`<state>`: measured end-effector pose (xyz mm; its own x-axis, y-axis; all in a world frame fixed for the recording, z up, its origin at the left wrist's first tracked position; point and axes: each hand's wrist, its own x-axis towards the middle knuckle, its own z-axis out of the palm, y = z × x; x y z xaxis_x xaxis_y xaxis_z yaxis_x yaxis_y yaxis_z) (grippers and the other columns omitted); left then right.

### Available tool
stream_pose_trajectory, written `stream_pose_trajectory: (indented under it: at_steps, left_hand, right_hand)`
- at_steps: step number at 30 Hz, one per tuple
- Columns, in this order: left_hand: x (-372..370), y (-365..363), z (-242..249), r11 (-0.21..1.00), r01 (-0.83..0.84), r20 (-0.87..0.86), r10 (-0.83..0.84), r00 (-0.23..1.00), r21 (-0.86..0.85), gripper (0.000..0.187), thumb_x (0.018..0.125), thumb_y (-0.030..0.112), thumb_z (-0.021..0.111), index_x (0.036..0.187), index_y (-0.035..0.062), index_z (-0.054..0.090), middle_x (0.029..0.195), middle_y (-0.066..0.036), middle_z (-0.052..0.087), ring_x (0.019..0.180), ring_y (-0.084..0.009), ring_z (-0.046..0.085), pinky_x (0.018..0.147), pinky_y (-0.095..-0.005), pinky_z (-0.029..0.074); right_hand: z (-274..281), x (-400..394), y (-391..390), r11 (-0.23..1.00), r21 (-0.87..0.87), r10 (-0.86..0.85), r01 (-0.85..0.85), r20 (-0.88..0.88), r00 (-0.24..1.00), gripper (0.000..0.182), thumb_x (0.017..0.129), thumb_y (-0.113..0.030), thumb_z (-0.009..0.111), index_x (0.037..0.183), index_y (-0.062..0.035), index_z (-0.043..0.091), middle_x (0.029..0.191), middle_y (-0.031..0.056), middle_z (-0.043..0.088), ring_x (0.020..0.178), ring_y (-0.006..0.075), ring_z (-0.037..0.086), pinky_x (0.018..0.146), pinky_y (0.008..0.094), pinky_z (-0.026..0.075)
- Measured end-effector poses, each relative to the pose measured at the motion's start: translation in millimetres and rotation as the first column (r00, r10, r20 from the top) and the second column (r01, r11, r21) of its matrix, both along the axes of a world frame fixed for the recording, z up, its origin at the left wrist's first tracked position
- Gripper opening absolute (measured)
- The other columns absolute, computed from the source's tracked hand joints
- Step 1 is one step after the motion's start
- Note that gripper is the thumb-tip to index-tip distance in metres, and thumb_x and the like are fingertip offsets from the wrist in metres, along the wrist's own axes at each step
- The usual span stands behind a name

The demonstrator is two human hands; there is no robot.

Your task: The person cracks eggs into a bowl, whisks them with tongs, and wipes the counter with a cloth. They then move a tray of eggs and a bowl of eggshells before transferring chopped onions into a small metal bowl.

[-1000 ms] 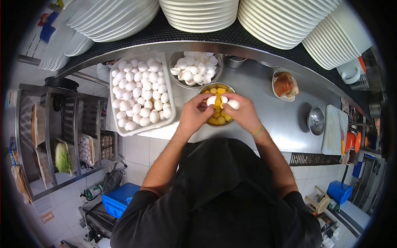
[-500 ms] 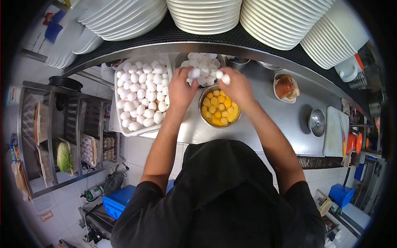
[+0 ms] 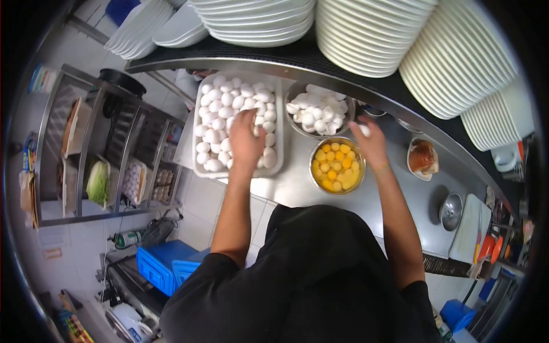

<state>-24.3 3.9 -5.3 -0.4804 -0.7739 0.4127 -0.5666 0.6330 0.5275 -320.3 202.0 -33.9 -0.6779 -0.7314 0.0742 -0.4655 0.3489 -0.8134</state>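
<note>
My left hand (image 3: 247, 143) reaches over the white tray (image 3: 279, 157) of white eggs (image 3: 216, 107). Its fingers are apart and curved down among the eggs; whether they grip one does not show. My right hand (image 3: 373, 143) is closed around a white egg (image 3: 365, 131), just right of two metal bowls. The lower metal bowl (image 3: 314, 183) contains cracked-out eggs with whole yellow yolks (image 3: 337, 166). Behind it, a second metal bowl (image 3: 290, 123) is heaped with broken white eggshells (image 3: 320, 110).
Stacked white plates (image 3: 366, 37) line the shelf above the counter. To the right are a small white dish (image 3: 422, 174) with brown food, an empty metal bowl (image 3: 451, 211) and a cutting board (image 3: 470, 228) with a knife. A metal rack (image 3: 123, 154) stands at left.
My left hand has moved from the eggshell bowl leftward to the egg tray, and the shell it held is gone. My right hand has drawn away rightward, still with an egg. The camera view has turned.
</note>
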Motion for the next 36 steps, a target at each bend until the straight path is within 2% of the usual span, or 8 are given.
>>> stream_pose_trajectory:
  at_steps: [4,7,9,12,19,28,34,36]
  left_hand:
    - [92,-31,-5,0.925,-0.369,0.371,0.375,0.85,-0.088,0.048,0.081,0.011,0.075,0.129,0.0073,0.069,0.127,-0.023,0.066,0.117,-0.0426,0.065,0.103,-0.0487,0.052]
    - [131,-39,-5,0.865,-0.501,0.629,0.372,0.682,0.031,0.049,0.083,0.018,0.077,0.13,0.0074,0.069,0.128,-0.018,0.066,0.118,-0.0401,0.065,0.103,-0.0497,0.053]
    - [141,-35,-4,0.868,-0.495,0.641,0.359,0.678,0.037,0.047,0.084,0.021,0.077,0.129,0.007,0.069,0.127,-0.019,0.066,0.117,-0.0408,0.066,0.103,-0.0495,0.053]
    - [145,-33,-2,0.83,-0.554,0.669,0.377,0.64,0.063,0.048,0.086,0.028,0.078,0.129,0.0076,0.069,0.131,-0.022,0.064,0.117,-0.042,0.067,0.103,-0.0494,0.054]
    - [155,-32,-8,0.727,-0.682,0.664,0.47,0.582,0.084,0.048,0.089,0.041,0.076,0.124,0.0074,0.072,0.128,-0.022,0.068,0.121,-0.0396,0.067,0.103,-0.0487,0.054]
    - [163,-14,-17,0.745,-0.657,0.665,0.435,0.607,0.113,0.054,0.092,0.037,0.071,0.132,0.0017,0.066,0.131,-0.026,0.063,0.119,-0.0426,0.066,0.102,-0.0503,0.055]
    - [156,-12,-7,0.803,-0.584,0.618,0.401,0.676,0.118,0.058,0.09,0.028,0.073,0.14,0.0018,0.061,0.135,-0.029,0.06,0.115,-0.0435,0.067,0.103,-0.0488,0.054]
    - [144,-12,-1,0.878,-0.412,0.426,0.286,0.859,0.242,0.058,0.09,0.024,0.075,0.141,0.0015,0.061,0.133,-0.026,0.062,0.112,-0.0383,0.07,0.098,-0.0445,0.056]
  right_hand:
    - [-21,1,29,0.992,-0.04,-0.107,0.118,0.212,0.971,0.041,0.098,-0.026,0.071,0.132,-0.0045,0.061,0.115,0.0077,0.069,0.089,0.0163,0.065,0.08,0.0311,0.053]
    - [-6,8,37,0.992,-0.055,-0.082,0.112,0.381,0.921,0.038,0.099,-0.017,0.065,0.134,-0.006,0.056,0.115,0.0044,0.063,0.082,0.0097,0.058,0.071,0.0268,0.049]
    - [6,18,37,0.994,-0.07,-0.046,0.085,0.435,0.899,0.038,0.098,-0.013,0.062,0.134,-0.0062,0.053,0.116,0.0041,0.061,0.081,0.0075,0.055,0.067,0.0246,0.046]
    - [7,26,35,0.993,-0.084,-0.027,0.078,0.493,0.869,0.036,0.094,-0.01,0.061,0.129,-0.0045,0.058,0.122,0.0099,0.061,0.101,0.0157,0.061,0.077,0.0295,0.054]
    - [7,31,48,0.997,-0.073,0.019,0.025,0.544,0.839,0.039,0.095,-0.005,0.061,0.134,-0.003,0.058,0.123,0.009,0.063,0.096,0.0151,0.064,0.08,0.0283,0.057]
    - [4,40,76,0.996,-0.076,0.015,0.041,0.626,0.78,0.043,0.099,-0.008,0.065,0.142,-0.0024,0.059,0.12,0.0067,0.066,0.096,0.0116,0.064,0.079,0.0259,0.056]
    - [8,52,82,0.992,-0.114,0.023,0.058,0.609,0.792,0.043,0.101,-0.013,0.068,0.142,-0.0035,0.059,0.119,0.0052,0.067,0.094,0.0099,0.064,0.078,0.0252,0.055]
    - [9,60,82,0.979,-0.173,0.021,0.107,0.609,0.793,0.045,0.1,-0.013,0.071,0.142,-0.0032,0.059,0.116,0.0046,0.069,0.092,0.0106,0.064,0.078,0.0256,0.056]
